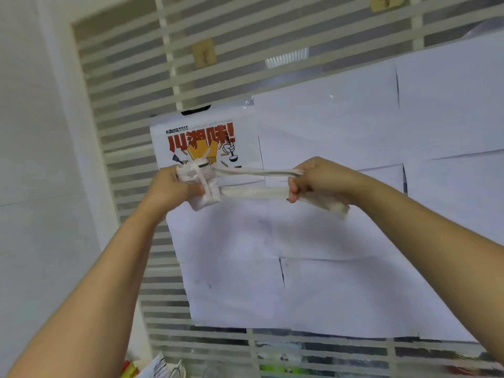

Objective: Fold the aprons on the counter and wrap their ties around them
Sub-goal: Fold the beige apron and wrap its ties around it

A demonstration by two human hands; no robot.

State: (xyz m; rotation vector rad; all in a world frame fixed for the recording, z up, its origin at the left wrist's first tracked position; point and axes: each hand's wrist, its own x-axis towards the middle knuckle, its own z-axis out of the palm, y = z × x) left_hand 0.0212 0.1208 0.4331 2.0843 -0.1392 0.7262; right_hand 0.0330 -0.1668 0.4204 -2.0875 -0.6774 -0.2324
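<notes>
Starting at the left, we faced a plain white wall (32, 132) and, beside it, a glass pane (128, 85) with white horizontal stripes. Our left forearm rose from the lower left corner. The left grip (174, 186) was curled round the folded apron (203, 186), a small pale bundle held up in the air in front of a printed poster (201, 137) with red characters. One strip crossed the bundle from top to bottom. From the bundle's right side two ties (253, 190) ran roughly level toward the right, pulled taut, so their long axis lay left to right. The right grip (319, 178), fingers curled, clenched both ties, and a loose end hung out past it. White paper sheets (341, 126) covered the pane behind.
</notes>
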